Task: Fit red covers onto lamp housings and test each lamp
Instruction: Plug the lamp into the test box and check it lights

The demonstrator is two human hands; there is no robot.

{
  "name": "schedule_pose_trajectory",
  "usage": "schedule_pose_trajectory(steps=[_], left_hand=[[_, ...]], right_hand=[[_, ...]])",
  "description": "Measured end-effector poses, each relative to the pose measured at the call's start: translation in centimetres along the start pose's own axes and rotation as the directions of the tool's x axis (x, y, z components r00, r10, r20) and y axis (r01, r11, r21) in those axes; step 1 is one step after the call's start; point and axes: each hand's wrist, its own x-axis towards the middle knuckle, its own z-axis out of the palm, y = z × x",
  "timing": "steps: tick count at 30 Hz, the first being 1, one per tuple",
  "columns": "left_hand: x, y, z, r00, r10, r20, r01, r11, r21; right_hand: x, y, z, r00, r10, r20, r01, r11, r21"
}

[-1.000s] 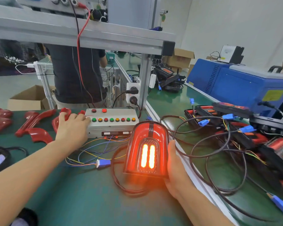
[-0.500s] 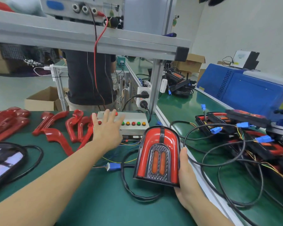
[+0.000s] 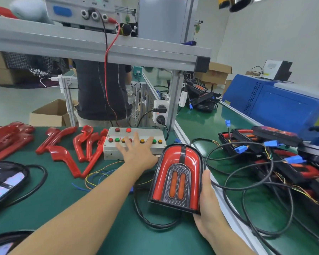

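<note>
My right hand [image 3: 208, 203] grips the right edge of an arch-shaped lamp [image 3: 177, 178] with its red cover on, held tilted up off the green mat; its two orange bars are unlit. My left hand [image 3: 137, 152] lies over the grey test box [image 3: 156, 134], fingers spread straight across its row of coloured buttons. A black cable [image 3: 151, 220] loops from under the lamp. Several loose red covers [image 3: 66, 159] lie on the mat at the left.
A pile of black lamp housings with blue connectors [image 3: 271, 144] and tangled cables fills the right side. A blue machine [image 3: 278, 105] stands behind it. Another black housing [image 3: 2, 183] sits at the left edge. An aluminium frame beam [image 3: 99, 50] crosses overhead; a person stands beyond it.
The lamp's two bars were glowing bright orange a second ago and are now dark. My left hand has slid right along the test box from its left end to the middle buttons.
</note>
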Motion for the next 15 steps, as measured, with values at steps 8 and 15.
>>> schedule_pose_trajectory(steps=[8,15], left_hand=[[-0.17,0.39,0.59,0.999,-0.032,0.008,0.032,0.999,-0.025],[0.1,0.34,0.4,0.999,-0.034,0.013,0.034,0.999,-0.007]], right_hand=[[-0.05,-0.07,-0.34,1.0,0.026,0.003,-0.026,1.0,-0.015],[0.35,0.41,-0.41,1.0,-0.019,-0.003,0.019,0.999,0.036]])
